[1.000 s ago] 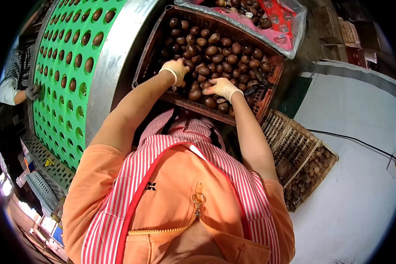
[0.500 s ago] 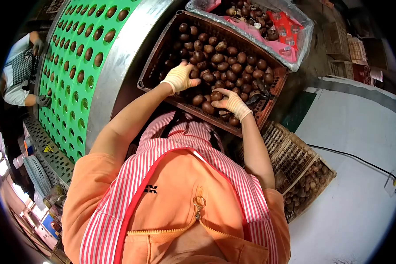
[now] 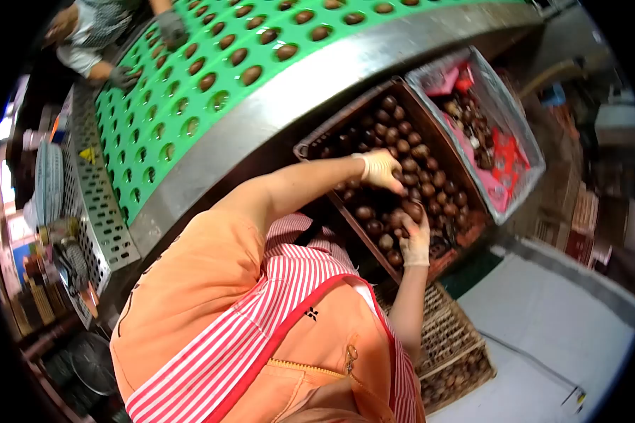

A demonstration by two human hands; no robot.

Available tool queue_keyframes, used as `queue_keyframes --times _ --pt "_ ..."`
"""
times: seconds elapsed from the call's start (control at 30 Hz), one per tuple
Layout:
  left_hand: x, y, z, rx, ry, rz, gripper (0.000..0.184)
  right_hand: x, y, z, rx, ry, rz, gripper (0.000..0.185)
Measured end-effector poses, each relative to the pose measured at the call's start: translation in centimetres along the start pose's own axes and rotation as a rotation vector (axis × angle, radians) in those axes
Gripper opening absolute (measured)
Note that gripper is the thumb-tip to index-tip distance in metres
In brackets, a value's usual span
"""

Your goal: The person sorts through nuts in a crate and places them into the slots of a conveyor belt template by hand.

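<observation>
A dark red plastic crate point(image 3: 360, 242) full of round brown fruits point(image 3: 409, 166) stands in front of me. My left hand point(image 3: 382, 171), in a pale glove, curves over fruits near the crate's middle; whatever lies under its fingers is hidden. Lower and to the right, my right hand point(image 3: 415, 238), also gloved, has its fingers closed around a brown fruit point(image 3: 412, 211). Both hands are inside the crate, a short way apart.
A green panel point(image 3: 190, 92) with rows of holes, many holding brown fruits, lies left behind a metal rim point(image 3: 261, 137). A co-worker's gloved hands point(image 3: 171, 29) are over it. A plastic-lined bin point(image 3: 533, 158) adjoins the crate; a wicker basket point(image 3: 448, 331) stands below.
The view has turned, bringing more of the green panel in. My right hand has closed around a fruit. My left hand remains over the fruits. The co-worker's second hand has come over the panel.
</observation>
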State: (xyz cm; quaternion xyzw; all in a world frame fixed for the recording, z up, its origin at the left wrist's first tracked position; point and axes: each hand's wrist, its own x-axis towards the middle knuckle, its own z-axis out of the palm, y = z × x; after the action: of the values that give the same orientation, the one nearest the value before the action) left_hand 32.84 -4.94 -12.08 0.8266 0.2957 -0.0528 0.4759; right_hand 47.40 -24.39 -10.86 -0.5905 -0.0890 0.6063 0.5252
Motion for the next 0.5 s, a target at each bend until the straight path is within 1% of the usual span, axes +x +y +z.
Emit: queue_keyframes --times 0.03,0.07,0.1,0.17,0.2,0.27,0.3,0.33,0.37,0.43,0.5 --pt "-1.2 0.0 1.1 -0.207 0.094 0.075 0.056 0.8 0.5 -0.5 0.065 -0.009 -0.042 0.056" --pt "-2.3 -0.1 2.1 -0.352 0.183 0.187 0.048 0.6 -0.3 0.7 0.053 -0.005 -0.081 0.056" --pt "-5.1 2.3 0.3 -0.513 0.09 0.102 0.045 0.5 -1.4 2.3 0.041 -0.004 -0.12 0.057" --pt "-8.7 2.8 -0.7 -0.494 0.298 0.175 0.045 1.0 -2.2 5.8 0.049 -0.143 -0.247 0.061" --pt "-10.3 2.1 -1.7 -0.513 0.38 0.174 0.045 1.1 -2.7 7.7 0.008 -0.188 -0.259 0.062" --pt "-14.1 0.6 -3.6 -0.549 0.544 0.181 0.045 1.7 -3.3 12.4 -0.017 -0.331 -0.176 0.064" --pt "-16.5 -0.2 -5.2 -0.526 0.568 0.206 0.041 1.7 -3.4 15.2 -0.028 -0.396 -0.135 0.065" --pt "-19.7 0.0 -6.9 -0.724 0.537 0.125 0.039 1.0 -3.3 18.9 0.048 -0.433 -0.166 0.063" --pt "-23.0 -0.4 -8.2 -0.922 0.495 0.051 0.037 0.7 -3.5 21.9 -0.076 -0.466 -0.16 0.062" --pt "-28.0 -3.5 -9.0 -0.99 0.685 0.094 0.033 -1.2 -4.2 28.8 -0.218 -0.489 -0.078 0.055" --pt "-32.8 -9.3 -8.8 -0.801 1.095 0.127 0.034 -1.6 -3.0 34.8 -0.212 -0.611 -0.117 0.048"
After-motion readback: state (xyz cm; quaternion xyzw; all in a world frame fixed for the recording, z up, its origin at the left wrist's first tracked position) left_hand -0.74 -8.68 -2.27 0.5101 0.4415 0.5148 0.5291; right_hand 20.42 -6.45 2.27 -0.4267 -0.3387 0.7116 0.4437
